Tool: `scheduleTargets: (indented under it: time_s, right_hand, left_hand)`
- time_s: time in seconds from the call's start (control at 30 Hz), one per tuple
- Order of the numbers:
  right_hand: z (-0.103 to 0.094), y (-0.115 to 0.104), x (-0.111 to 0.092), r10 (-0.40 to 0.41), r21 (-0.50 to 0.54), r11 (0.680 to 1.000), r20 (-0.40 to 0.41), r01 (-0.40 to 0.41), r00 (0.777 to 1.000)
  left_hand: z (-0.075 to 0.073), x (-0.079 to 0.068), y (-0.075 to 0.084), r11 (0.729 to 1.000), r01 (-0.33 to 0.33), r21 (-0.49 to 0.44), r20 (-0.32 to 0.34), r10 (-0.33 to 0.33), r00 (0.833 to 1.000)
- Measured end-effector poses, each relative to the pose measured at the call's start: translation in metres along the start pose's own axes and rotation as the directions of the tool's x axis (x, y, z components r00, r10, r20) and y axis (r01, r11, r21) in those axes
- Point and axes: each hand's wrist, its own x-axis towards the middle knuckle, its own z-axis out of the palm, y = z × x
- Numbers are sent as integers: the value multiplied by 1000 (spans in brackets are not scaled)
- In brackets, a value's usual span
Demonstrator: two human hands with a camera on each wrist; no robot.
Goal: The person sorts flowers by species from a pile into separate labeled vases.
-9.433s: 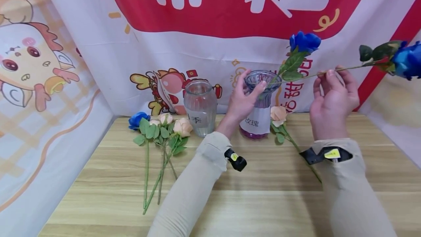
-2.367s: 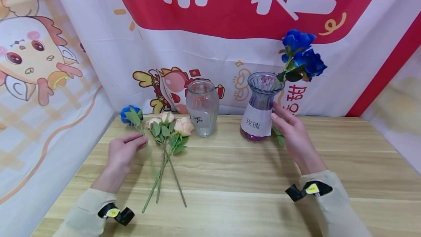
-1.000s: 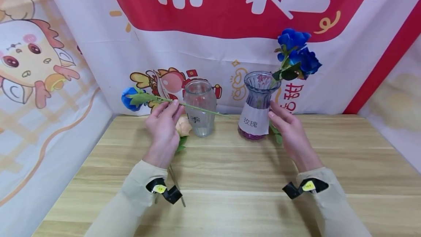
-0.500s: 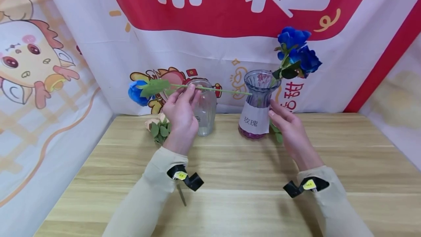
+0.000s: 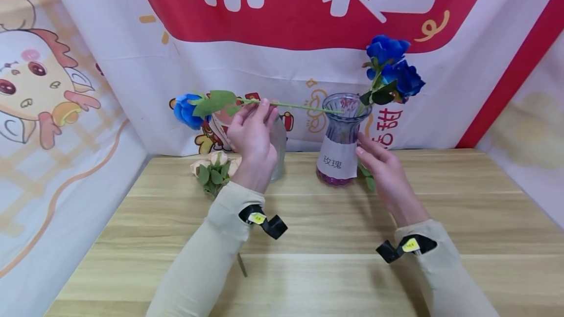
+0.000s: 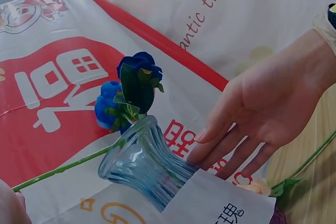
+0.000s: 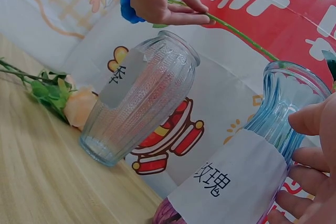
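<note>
Between my left thumb and fingers: one blue rose (image 5: 189, 110), pinched at mid-stem by my left hand (image 5: 253, 141), bloom to the left, stem running nearly level to the right, its tip at the mouth of a flared glass vase (image 5: 345, 131); how far inside, I cannot tell. Right hand (image 5: 387, 172): fingers loosely extended at the right side of that same vase, gripping nothing. Flared vase: bluish glass, purple at the base, upright on the bench (image 5: 317, 238), white paper label (image 5: 337, 159) with two black characters. Contents: two blue roses (image 5: 398, 75) with leaves, leaning right over the rim. Behind my left hand: one clear ribbed vase (image 7: 144, 93), upright, labelled. Left of it: peach roses (image 5: 216, 163), lying in a cluster, stems partly hidden by my sleeve. Just right of the flared vase: one peach rose (image 6: 257, 186), lying on the bench. Rear: printed cloth (image 5: 264, 67), red and white.
</note>
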Motion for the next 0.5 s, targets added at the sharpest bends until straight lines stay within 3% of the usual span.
scheduleTargets:
  time_s: [0.5]
  right_hand:
    - [0,0,0,9,3,1000,2,-9,1000]
  left_hand:
    - [26,-3,-19,997,-70,-13,33,70,997]
